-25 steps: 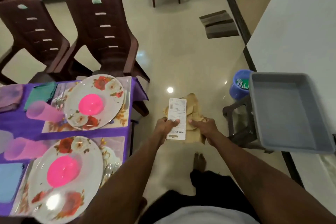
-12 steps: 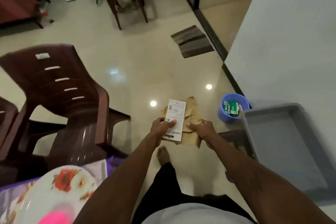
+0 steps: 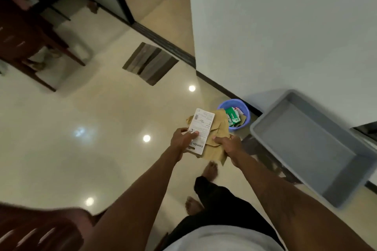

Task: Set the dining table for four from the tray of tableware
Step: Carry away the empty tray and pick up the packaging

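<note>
Glossy floor (image 3: 98, 120), your left hand (image 3: 182, 139) pinches white card (image 3: 202, 125), right hand (image 3: 229, 146) grips brown paper (image 3: 215, 150), blue bin (image 3: 245, 110) ahead, grey tray (image 3: 306, 149) beside.

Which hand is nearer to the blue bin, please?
Right. The right hand, gripping brown paper, is just below and left of the bin; the left hand, holding a white card, is farther left.

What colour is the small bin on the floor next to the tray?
The bin is blue; head view.
</note>
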`<state>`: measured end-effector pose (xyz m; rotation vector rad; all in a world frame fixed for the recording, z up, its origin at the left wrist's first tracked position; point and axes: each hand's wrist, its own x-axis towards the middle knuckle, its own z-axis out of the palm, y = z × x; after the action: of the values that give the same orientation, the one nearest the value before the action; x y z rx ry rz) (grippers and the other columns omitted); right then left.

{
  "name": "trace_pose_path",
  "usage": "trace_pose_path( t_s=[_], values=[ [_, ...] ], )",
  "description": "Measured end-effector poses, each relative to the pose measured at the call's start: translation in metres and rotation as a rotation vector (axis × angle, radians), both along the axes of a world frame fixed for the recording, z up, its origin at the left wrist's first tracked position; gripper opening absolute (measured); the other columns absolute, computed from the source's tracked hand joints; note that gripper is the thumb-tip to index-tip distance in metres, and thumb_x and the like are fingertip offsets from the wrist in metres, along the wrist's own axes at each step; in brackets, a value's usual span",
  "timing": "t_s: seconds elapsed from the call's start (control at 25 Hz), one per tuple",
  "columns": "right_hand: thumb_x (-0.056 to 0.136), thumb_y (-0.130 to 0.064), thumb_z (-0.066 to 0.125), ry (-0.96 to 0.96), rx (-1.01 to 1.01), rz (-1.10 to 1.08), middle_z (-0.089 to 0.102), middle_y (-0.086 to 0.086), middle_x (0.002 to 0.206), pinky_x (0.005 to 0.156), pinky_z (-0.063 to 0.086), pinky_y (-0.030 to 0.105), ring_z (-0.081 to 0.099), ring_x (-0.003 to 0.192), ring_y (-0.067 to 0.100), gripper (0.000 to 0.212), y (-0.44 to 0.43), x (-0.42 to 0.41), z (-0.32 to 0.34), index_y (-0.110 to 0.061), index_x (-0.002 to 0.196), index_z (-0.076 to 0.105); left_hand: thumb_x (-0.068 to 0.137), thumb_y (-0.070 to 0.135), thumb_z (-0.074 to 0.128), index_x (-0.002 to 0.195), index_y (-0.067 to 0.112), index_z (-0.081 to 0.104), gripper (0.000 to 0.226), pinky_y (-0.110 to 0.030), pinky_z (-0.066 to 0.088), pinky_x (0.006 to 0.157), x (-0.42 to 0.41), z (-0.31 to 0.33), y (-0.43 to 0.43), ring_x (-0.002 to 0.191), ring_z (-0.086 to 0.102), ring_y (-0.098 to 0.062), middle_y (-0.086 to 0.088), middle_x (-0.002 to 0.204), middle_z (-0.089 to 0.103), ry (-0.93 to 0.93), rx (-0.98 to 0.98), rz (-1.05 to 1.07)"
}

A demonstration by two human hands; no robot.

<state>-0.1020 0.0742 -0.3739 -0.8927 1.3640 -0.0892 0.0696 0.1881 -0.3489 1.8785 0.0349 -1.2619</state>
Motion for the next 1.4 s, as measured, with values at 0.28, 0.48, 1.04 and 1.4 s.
trace_pose_path(
  t_s=[0.28,0.48,1.04,1.4],
  values=[
    [0.082,-0.025,0.083,0.004,0.027,-0.276,0.072,0.003,0.103,0.086,0.058,0.043,0.070,0.091,0.023,0.028,-0.073,0.021,-0.012,-0.022,0.101,0.063,0.090,0.009,0.069,0.132,0.014,0.059,0.044,-0.040,0.065,0.062,0.040,-0.026,-0.127,0.090,0.075,-0.028,-0.011,0.114,0.072,0.006,0.074,-0.335],
    [0.086,-0.027,0.081,0.147,0.027,-0.456,0.062,0.005,0.101,0.089,0.055,0.046,0.063,0.098,0.029,0.035,-0.100,0.038,-0.029,-0.019,0.106,0.054,0.081,0.015,0.078,0.131,0.022,0.063,0.052,-0.044,0.066,0.073,0.057,-0.052,-0.183,0.089,0.077,-0.025,-0.008,0.115,0.075,-0.026,0.127,-0.522],
    [0.086,-0.026,0.077,0.112,0.067,-0.858,0.063,-0.003,0.107,0.091,0.055,0.047,0.063,0.102,0.026,0.034,-0.193,0.070,-0.206,-0.031,0.110,0.054,0.084,0.020,0.082,0.116,0.021,0.069,0.034,-0.050,0.063,0.087,0.071,-0.250,-0.329,0.093,0.077,-0.027,-0.005,0.109,0.077,-0.014,0.117,-0.736],
    [0.091,-0.047,0.073,0.302,-0.098,-0.831,0.059,0.000,0.132,0.106,0.047,0.046,0.057,0.124,0.028,0.065,-0.242,0.067,-0.428,-0.020,0.145,0.049,0.094,0.037,0.073,0.150,0.013,0.041,0.069,-0.038,0.048,0.107,0.065,-0.451,-0.387,0.126,0.061,-0.028,-0.007,0.144,0.059,-0.372,0.061,-1.166]
  ],
)
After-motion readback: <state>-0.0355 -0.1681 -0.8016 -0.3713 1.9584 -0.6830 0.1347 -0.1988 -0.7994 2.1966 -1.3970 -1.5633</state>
